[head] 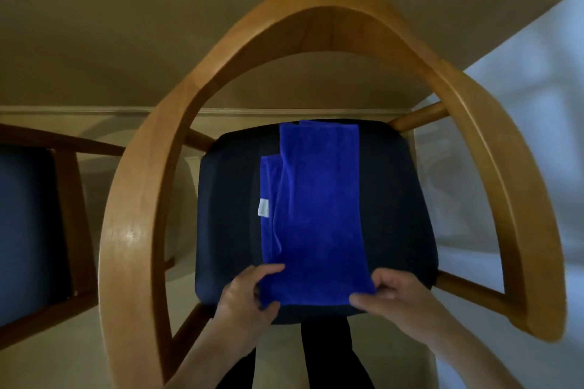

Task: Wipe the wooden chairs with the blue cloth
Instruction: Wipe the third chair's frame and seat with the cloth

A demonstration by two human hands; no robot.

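Both hands, left and right, pinch cloth near corners, flat on chair seat, likely folding for wiping.

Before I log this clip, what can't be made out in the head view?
- Second chair: cut off by the left edge; only part of its seat and frame shows.
- Seat cushion: its middle is hidden under the blue cloth.
- Cloth's white tag: too small to read.
- Fingertips of left hand and right hand: partly tucked under the cloth's near corners.
- Wooden armrest rail: motion-blurred.
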